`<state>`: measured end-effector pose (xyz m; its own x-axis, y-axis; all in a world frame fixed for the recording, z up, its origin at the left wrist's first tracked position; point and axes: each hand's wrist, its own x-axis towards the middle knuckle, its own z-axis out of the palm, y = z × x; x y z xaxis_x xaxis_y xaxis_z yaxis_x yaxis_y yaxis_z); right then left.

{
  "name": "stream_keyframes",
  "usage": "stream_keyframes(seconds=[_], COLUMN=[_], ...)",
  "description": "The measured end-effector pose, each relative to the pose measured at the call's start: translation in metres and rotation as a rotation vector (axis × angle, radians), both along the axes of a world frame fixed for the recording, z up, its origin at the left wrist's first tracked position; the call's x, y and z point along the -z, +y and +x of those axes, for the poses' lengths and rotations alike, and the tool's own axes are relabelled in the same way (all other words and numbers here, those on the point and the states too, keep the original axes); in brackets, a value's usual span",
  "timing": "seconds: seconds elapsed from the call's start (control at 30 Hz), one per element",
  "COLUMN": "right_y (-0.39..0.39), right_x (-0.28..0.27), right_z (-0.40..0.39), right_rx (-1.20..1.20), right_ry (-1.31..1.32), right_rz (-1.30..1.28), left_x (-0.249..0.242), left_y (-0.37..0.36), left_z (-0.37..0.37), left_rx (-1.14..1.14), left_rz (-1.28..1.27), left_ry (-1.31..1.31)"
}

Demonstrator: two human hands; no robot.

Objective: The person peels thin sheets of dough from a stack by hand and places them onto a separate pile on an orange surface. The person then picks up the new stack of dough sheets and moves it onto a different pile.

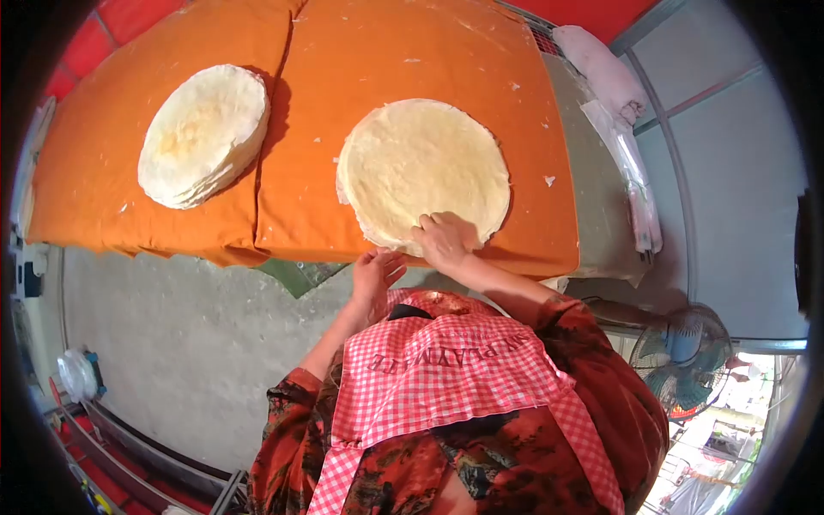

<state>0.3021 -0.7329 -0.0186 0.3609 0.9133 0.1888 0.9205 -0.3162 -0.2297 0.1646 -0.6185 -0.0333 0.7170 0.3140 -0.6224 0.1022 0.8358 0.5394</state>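
Observation:
A stack of round, pale flat sheets (425,163) lies on the orange cloth (343,51) in front of me. My left hand (374,273) is at the stack's near edge, its thumb side close to the rim; whether its fingertips grip a sheet is too small to tell. On top of the stack, near the same edge, rests my right hand (441,244) with its fingers curled down onto the surface; what they hold, if anything, is hidden. Further left stands a taller stack of similar sheets (204,133), apart from both hands.
A rolled white bundle (601,64) and plastic bags (639,202) lie along the right side. A fan (682,360) stands at the lower right. The table's cloth edge hangs just beyond my checked apron (446,369). Small scraps dot the cloth.

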Motion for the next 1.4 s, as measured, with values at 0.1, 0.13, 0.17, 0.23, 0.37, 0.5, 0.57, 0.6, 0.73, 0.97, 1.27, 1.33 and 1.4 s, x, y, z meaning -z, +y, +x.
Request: stream_keyframes(seconds=[0.1, 0.13, 0.17, 0.23, 0.37, 0.5, 0.57, 0.6, 0.73, 0.97, 1.27, 1.33, 1.4], right_y=[-0.004, -0.004, -0.006, -0.012, -0.004, 0.004, 0.004, 0.002, -0.003, -0.002, 0.097, 0.115, 0.094], right_x=[0.002, 0.000, 0.002, 0.011, -0.004, -0.003, 0.006, 0.007, -0.017, 0.007, -0.186, -0.250, -0.318], right_z=[-0.006, -0.002, -0.002, -0.004, 0.002, -0.011, -0.013, -0.016, -0.026, -0.010, 0.085, 0.124, 0.125], right_rx=[0.056, 0.057, 0.057, 0.050, 0.075, 0.076, 0.074, 0.078, 0.094, 0.012, 0.141, 0.045, 0.038], right_ry=[-0.002, -0.025, -0.020, -0.007, 0.051, 0.058, 0.054, 0.049, 0.026, 0.013, 0.128, 0.182, 0.513], right_rz=[-0.085, -0.081, -0.051, 0.001, -0.041, 0.007, -0.028, -0.053, 0.001, -0.006, -0.166, -0.119, 0.127], left_x=[0.004, 0.003, 0.002, 0.000, 0.000, -0.003, -0.003, 0.000, 0.002, -0.024, 0.010, 0.010, -0.001], left_y=[-0.001, 0.000, 0.000, -0.001, -0.002, -0.001, -0.001, -0.001, 0.004, 0.008, 0.038, 0.049, 0.061], left_z=[-0.009, -0.007, -0.005, -0.006, -0.007, -0.003, -0.003, -0.004, -0.005, -0.002, -0.009, -0.004, 0.005], left_rx=[-0.002, -0.006, -0.011, -0.025, -0.038, -0.025, -0.028, -0.014, 0.047, 0.111, 0.016, -0.026, -0.078], left_rz=[-0.033, -0.045, -0.060, -0.072, -0.077, -0.077, -0.088, -0.079, -0.068, -0.061, -0.089, -0.103, -0.119], left_ry=[-0.029, -0.043, -0.056, -0.066, -0.091, -0.075, -0.056, -0.066, -0.117, -0.177, -0.261, -0.287, -0.287])
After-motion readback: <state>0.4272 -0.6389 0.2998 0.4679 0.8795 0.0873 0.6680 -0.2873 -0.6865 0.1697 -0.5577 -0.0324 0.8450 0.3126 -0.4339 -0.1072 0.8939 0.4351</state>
